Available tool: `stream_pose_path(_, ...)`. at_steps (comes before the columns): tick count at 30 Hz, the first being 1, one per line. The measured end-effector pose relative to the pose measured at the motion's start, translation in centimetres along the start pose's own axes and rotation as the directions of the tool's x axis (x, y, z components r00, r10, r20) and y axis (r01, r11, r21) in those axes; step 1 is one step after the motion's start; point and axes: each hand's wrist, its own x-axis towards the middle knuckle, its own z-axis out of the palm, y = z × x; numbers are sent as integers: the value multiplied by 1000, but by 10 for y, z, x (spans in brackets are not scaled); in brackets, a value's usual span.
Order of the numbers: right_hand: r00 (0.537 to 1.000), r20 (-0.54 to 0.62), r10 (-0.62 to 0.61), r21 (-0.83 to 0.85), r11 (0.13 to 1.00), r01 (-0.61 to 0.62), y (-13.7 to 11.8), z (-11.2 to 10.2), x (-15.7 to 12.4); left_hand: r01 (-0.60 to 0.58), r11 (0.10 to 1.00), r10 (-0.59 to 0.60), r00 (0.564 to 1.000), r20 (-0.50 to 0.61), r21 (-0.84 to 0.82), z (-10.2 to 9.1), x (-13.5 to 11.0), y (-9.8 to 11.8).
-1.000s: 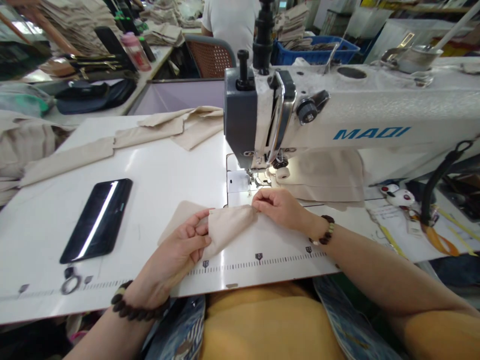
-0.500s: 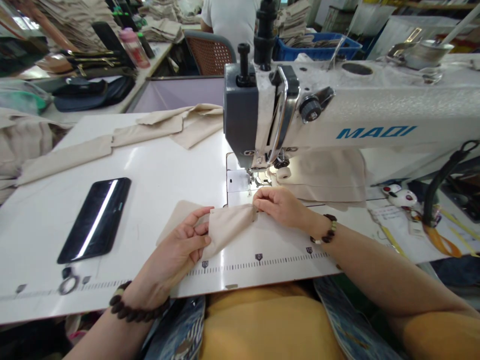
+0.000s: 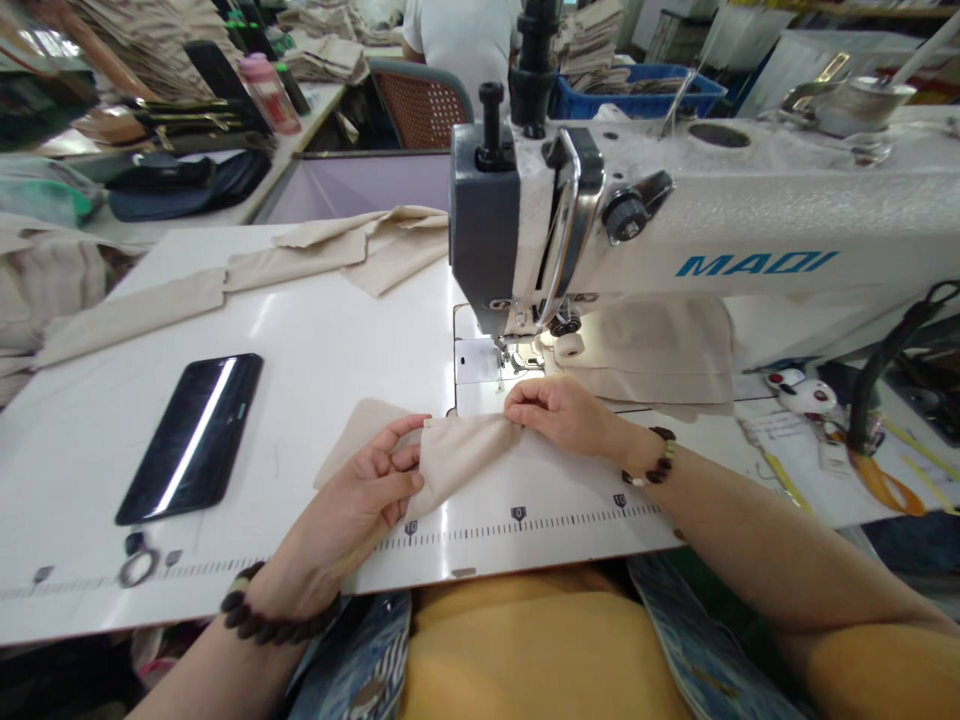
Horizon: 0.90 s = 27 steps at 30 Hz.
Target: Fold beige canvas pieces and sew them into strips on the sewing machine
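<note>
A small beige cloth piece (image 3: 457,450) lies folded on the white sewing table (image 3: 315,350), just in front of the needle plate. My left hand (image 3: 360,500) pinches its left folded edge with thumb and fingers. The cloth's right end is pinched by my right hand (image 3: 559,410), close below the presser foot (image 3: 514,358) of the white sewing machine (image 3: 675,230). Both wrists wear bead bracelets.
A black phone (image 3: 191,435) lies at the left of the table. Long beige strips (image 3: 247,270) run across the back left. More beige fabric (image 3: 660,350) sits under the machine arm. A person in white sits on a chair (image 3: 420,100) behind.
Both hands keep their pinch on the cloth; the view has shifted slightly and the fold looks a little tighter.
</note>
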Motion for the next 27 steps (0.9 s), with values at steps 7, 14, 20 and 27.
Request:
stream_pose_path(7, 998, 60, -33, 18, 999, 32, 0, -4, -1, -1, 1000, 1, 1000, 9, 25, -3, 1, -1)
stream_pose_path(14, 989, 129, -71, 133, 990, 54, 0, -6, -6, -32, 987, 23, 998, 55, 160, -3, -2, -2)
stream_pose_path(20, 913, 252, -321, 18, 945, 327, -6, -3, -17, -258, 524, 112, 966, 235, 811, -9, -19, 27)
stream_pose_path(27, 779, 504, -372, -124, 862, 492, -10, 7, -19, -360, -200, 228, 888, 400, 911, -13, -3, 39)
